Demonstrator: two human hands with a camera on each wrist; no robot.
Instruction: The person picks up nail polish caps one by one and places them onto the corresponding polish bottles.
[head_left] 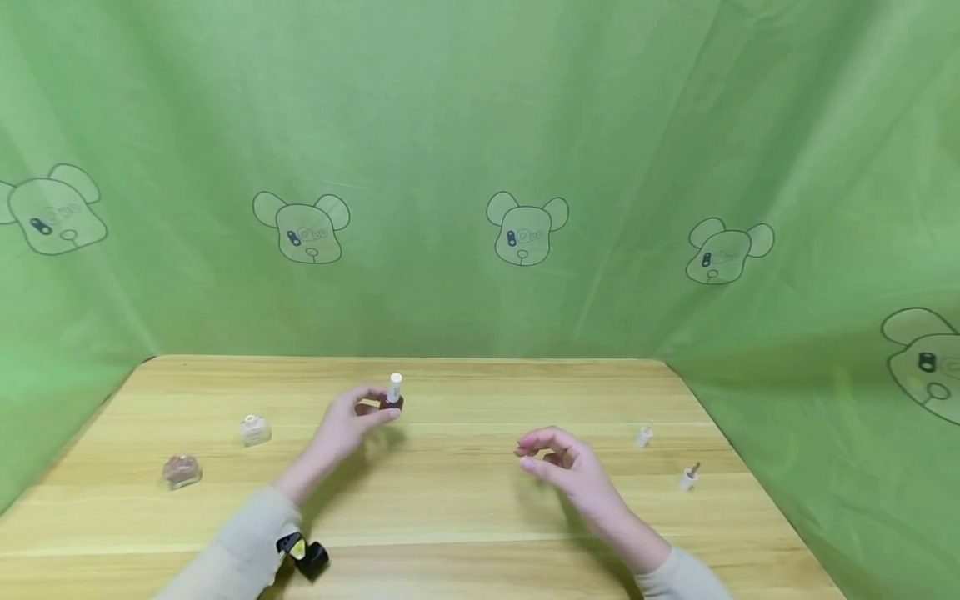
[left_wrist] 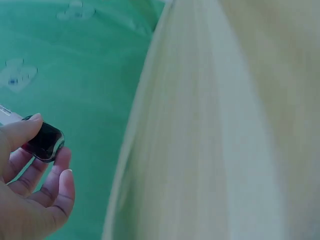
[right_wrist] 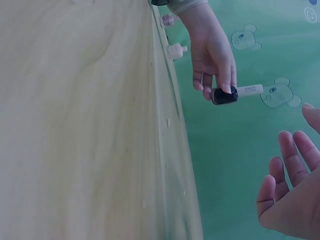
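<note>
Between thumb and fingers, my left hand (head_left: 351, 423) pinches a dark nail polish bottle (left_wrist: 45, 142) by its glass body. Its white cap (head_left: 395, 387) points up in the head view. In the right wrist view the same dark bottle (right_wrist: 224, 95) shows below the left thumb, with the cap toward the right. My right hand (head_left: 561, 463) hovers over the table to the right, fingers loosely bent and nothing between them. A clear bottle without a cap (head_left: 255, 430) and a pinkish bottle (head_left: 182, 471) stand left of the left hand.
Two white caps stand at the table's right: one farther back (head_left: 644, 436), and one nearer (head_left: 688, 478) with its brush pointing up. The wooden table (head_left: 465, 508) ends at a green curtain (head_left: 450, 308) behind and on both sides. A black device (head_left: 303, 554) is strapped at the left wrist.
</note>
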